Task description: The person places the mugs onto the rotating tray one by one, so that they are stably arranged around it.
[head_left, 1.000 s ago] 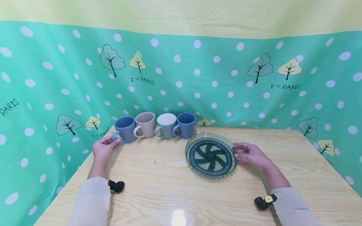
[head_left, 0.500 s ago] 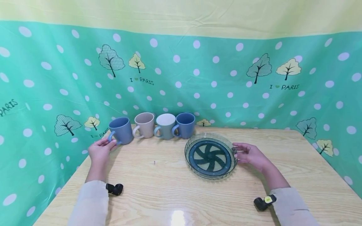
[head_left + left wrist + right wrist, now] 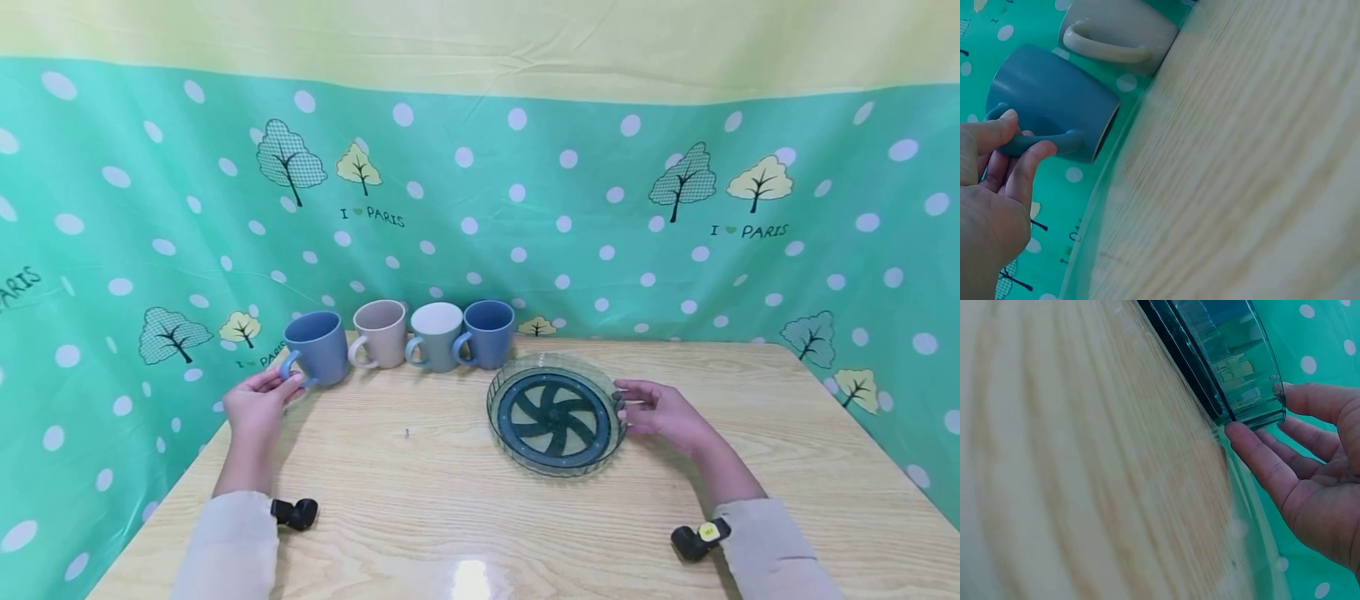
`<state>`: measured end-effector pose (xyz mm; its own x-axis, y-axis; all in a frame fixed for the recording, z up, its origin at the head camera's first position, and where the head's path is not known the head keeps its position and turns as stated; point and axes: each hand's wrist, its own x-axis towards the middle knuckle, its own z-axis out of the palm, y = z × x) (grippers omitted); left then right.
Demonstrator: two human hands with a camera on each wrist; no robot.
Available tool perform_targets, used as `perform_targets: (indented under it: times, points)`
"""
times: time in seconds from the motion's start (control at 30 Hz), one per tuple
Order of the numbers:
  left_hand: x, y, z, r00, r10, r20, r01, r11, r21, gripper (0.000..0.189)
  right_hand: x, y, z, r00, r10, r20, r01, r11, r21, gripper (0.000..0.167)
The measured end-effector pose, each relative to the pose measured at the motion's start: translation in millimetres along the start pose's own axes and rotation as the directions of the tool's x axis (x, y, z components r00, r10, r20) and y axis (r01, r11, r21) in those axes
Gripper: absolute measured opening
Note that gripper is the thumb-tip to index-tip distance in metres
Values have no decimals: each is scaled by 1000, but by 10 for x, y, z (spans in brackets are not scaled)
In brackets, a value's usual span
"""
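My left hand (image 3: 255, 404) pinches the handle of a blue mug (image 3: 318, 348) at the left end of a row. In the left wrist view, thumb and fingers are round this mug's handle (image 3: 1047, 142), and green shows between its base and the wood. On the right, my right hand (image 3: 667, 417) holds the edge of a round see-through tray (image 3: 517, 454) with a dark spiral-patterned base. The right wrist view shows fingertips (image 3: 1241, 434) at the lower edge of the tray and another at its upper rim. Part of the grip is hidden by the wall.
A beige mug (image 3: 381, 333), a grey-green mug (image 3: 438, 348) with a white inside and another blue mug (image 3: 491, 335) stand along the back, handles to the left. Behind the wooden table (image 3: 420, 517) hangs a green dotted cloth (image 3: 570, 183). A tiny dark speck (image 3: 407, 432) lies on the table.
My left hand has drawn the left blue mug leftward and slightly nearer, widening its gap from the beige mug. My right hand and the tray stay in place; the view shifts slightly.
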<state>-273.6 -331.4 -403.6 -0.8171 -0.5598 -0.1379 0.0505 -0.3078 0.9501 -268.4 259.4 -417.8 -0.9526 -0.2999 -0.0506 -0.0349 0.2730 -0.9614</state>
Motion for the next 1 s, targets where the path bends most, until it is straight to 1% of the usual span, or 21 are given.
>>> perform_targets:
  times: [0.33,0.57,0.7,0.9,1.0]
  points:
    - [-93,43,-23,998,44,54,-43,999,-31,27,-4,45,-1,1000,3,-16,-4,1000,-29,64]
    - [-133,79,-57,994,79,74,-75,996,-51,28,-10,57,-16,1000,-4,-16,4,1000,-16,64]
    - [-150,103,-77,991,98,87,-91,993,-81,27,-4,61,-6,1000,4,-23,-4,1000,-5,64]
    - [-181,140,-105,989,120,89,-107,985,-134,27,4,57,12,1000,3,-22,-3,1000,-8,66]
    - [-203,158,-108,987,128,92,-114,983,-146,27,2,54,10,999,10,-31,-11,1000,-2,66]
